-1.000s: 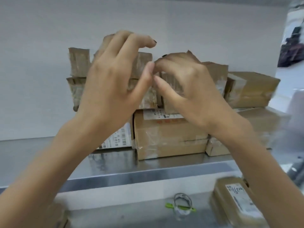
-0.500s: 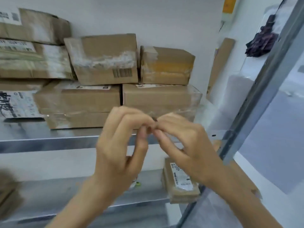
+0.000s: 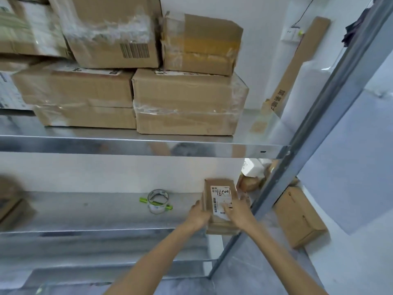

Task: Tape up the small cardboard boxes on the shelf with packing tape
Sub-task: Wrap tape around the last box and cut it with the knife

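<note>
The small box (image 3: 219,202) lay at the lower right of the middle of the frame, at the right end of the lower shelf (image 3: 95,211), its white label (image 3: 222,193) facing up with handwritten figures on it. Both hands held it: the left hand (image 3: 198,213) gripped its left edge, and the right hand (image 3: 238,211) clasped its right edge with the thumb across the label (the fingers on the far side were blurred). The roll of tape (image 3: 157,201) stood on the same shelf, near the box on its left and apart from it, with a green stick (image 3: 170,208) through it. In the upper half of the frame, larger boxes (image 3: 187,103) were stacked in two layers on the upper shelf (image 3: 127,145). A grey metal post (image 3: 297,156) ran slantwise down the right side.
</note>
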Motion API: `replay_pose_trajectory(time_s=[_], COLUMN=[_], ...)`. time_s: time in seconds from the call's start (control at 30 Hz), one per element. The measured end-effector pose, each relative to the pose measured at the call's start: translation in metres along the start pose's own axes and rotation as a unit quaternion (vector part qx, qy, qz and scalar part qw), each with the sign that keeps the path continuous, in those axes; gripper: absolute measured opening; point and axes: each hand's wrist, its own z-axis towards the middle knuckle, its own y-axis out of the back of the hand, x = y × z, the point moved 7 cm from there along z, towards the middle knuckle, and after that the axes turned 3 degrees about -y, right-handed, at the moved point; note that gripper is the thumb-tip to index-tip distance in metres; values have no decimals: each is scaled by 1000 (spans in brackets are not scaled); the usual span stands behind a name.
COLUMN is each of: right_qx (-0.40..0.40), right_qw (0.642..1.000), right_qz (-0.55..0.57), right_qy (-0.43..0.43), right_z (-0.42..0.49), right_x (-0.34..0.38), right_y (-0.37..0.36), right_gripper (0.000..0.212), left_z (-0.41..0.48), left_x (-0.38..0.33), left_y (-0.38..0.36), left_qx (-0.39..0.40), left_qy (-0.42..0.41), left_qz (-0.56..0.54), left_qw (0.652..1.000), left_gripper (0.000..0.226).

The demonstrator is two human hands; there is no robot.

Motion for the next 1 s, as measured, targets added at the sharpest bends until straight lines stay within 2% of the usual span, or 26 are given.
replay_pose_trajectory(time_s=[0.07,0.13,0.2,0.37,0.5,0.63,0.87,1.0], right_qx=[18,31,4,-130,-169,-132,-133,0], right_qw=[999,995,993,986,972,983,977,970], right_qz=[34,61,74,106,142,71,-71,-146], right_qy=[-39,-77,-94,11,85,104,148,196], right_z=[11,15,16,-3,-22,-29,-42,-38], right_x=[-16,-23,-23,5,45,101,219,286], right_y=[-19,-31,-32,5,34,34,-1,-56], right_gripper=[60,56,54,60,67,86,115,125], left_z=[14,22,26,15,-6,-33,-80,-93], left_x=[14,19,22,17,16,30,71,113], left_y=[-11,-20,-24,-5,28,76,151,188], left_qx=[11,25,17,-26,-51,-109,-79,-118], left_qy=[35,28,24,-19,-54,-63,-88,-59], left_qz=[-29,-63,-92,-147,-173,-231,-296,-346], left_qw=[999,997,995,989,982,965,948,929], left_gripper=[48,39,36,35,19,16,22,32])
